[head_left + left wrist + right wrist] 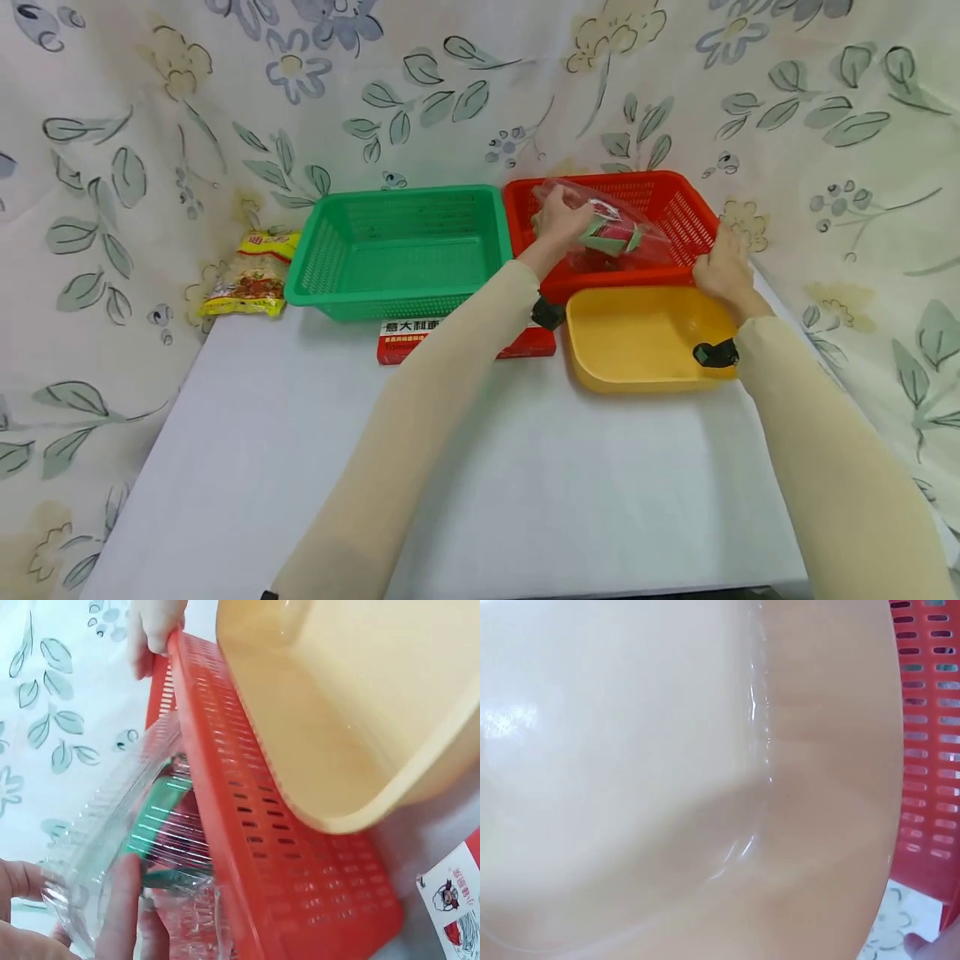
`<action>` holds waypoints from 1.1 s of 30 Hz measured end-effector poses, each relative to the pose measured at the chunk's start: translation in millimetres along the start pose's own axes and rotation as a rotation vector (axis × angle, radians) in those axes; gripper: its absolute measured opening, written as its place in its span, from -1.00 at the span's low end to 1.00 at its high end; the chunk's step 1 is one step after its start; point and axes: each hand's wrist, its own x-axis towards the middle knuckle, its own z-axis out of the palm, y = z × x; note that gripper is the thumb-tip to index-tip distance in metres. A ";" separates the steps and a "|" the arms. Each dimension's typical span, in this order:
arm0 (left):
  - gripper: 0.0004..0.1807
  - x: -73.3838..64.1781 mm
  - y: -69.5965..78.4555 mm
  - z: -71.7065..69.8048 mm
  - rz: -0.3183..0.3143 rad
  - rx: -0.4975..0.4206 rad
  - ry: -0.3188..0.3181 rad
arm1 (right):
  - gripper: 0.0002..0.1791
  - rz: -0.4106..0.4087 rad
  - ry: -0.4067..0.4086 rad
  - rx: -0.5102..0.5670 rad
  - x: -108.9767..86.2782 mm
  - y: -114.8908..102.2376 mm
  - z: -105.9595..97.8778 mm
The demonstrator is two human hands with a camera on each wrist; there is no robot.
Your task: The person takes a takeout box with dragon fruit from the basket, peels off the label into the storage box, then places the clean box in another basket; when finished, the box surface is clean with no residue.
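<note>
My left hand point(558, 221) pinches the left end of a clear plastic bag point(651, 242) in the red basket point(678, 275). Something dark red and green shows through the crinkled film; its kind I cannot tell. In the left wrist view, the left fingers point(124, 900) lie against the bag's clear end. My right hand point(723, 267) grips the basket's rim at the right front corner; the left wrist view shows its fingers point(156, 634) over that rim. Only a fingertip of it appears low in the right wrist view, beside the red basket point(930, 787).
A yellow basin point(626, 337) stands right in front of the red basket. To the left is a green basket point(397, 292), with a red and white box point(397, 346) partly beneath its front. A yellow food packet point(251, 275) leans at the far left, near the floral cloth point(450, 108).
</note>
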 end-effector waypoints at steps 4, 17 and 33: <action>-0.82 -3.4 -1.8 -12.0 0.039 -0.068 -0.026 | -0.22 0.014 -0.002 0.007 -0.2 0.0 0.1; -0.84 -28.7 -2.6 -51.0 0.211 -0.222 -0.057 | -0.19 0.002 -0.012 0.027 -3.5 -4.3 -0.8; -0.65 -124.9 -29.3 -137.3 0.412 -0.327 -0.217 | 0.05 -0.059 -0.045 0.016 -5.1 -2.6 -1.6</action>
